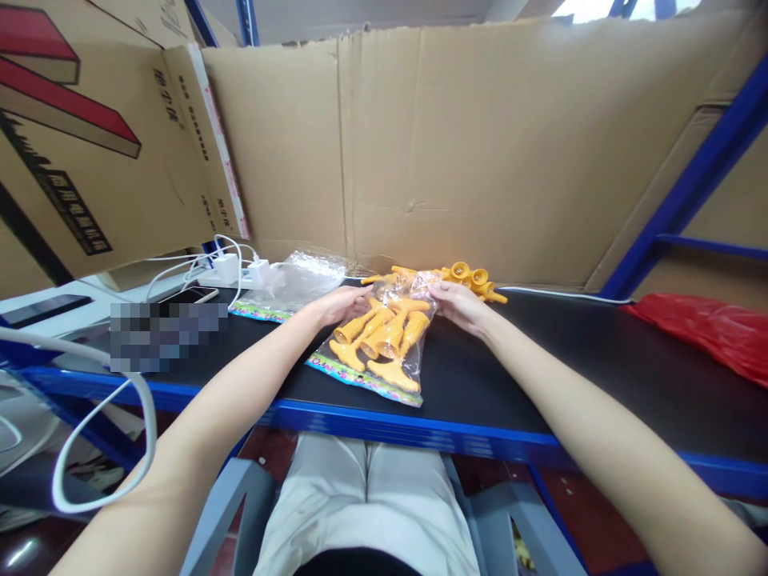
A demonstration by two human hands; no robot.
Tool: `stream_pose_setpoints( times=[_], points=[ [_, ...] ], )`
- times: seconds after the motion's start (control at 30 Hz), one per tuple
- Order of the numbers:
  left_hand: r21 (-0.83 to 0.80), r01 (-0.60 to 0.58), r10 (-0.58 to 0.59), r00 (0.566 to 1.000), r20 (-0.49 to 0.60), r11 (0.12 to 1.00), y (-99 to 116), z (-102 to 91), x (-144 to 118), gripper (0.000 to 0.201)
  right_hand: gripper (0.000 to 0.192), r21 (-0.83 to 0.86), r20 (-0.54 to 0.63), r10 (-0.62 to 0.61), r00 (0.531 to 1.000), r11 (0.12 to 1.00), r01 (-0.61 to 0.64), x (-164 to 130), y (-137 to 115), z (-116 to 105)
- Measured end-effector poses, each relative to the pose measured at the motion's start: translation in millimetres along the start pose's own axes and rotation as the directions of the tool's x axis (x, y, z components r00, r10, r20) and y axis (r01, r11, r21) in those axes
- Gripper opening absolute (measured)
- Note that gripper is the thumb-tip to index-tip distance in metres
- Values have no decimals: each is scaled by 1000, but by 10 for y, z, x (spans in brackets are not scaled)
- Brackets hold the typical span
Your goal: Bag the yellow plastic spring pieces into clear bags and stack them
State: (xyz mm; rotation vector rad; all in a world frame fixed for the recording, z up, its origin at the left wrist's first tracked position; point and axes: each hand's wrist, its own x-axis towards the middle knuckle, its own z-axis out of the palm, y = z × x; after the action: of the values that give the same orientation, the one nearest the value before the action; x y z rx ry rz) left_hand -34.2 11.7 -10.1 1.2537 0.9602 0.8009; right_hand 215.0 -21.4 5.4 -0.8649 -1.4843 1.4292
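A clear plastic bag (384, 352) with a colourful printed bottom edge lies on the black shelf top (540, 360), filled with several orange plastic trumpet-shaped toys. My left hand (343, 304) holds the bag's open top at its left side. My right hand (459, 306) grips the top at its right side. Just behind my right hand lie a few loose orange toys (474, 280). An empty clear bag (288, 286) of the same kind lies flat to the left of my left hand.
A cardboard wall (480, 144) stands behind the shelf. At the left sit white chargers (234, 268) with cables and a phone (189, 296). A red plastic bag (708, 328) lies at the right. A blue rack post (690, 184) slants at the right.
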Motion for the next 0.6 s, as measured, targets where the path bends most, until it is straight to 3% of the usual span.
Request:
stream_pose_setpoints(
  times=[0.17, 0.4, 0.6],
  points=[
    [66, -65, 67, 998, -20, 996, -4, -43, -16, 37, 12, -74, -122, 73, 990, 994, -82, 15, 26, -6],
    [-9, -66, 66, 997, -38, 998, 16, -13, -24, 13, 12, -139, -227, 133, 965, 976, -168, 48, 50, -20],
    [-33, -50, 47, 995, -90, 998, 22, 0, -20, 11, 12, -115, -241, 190, 952, 968, -222, 70, 79, -10]
  ],
)
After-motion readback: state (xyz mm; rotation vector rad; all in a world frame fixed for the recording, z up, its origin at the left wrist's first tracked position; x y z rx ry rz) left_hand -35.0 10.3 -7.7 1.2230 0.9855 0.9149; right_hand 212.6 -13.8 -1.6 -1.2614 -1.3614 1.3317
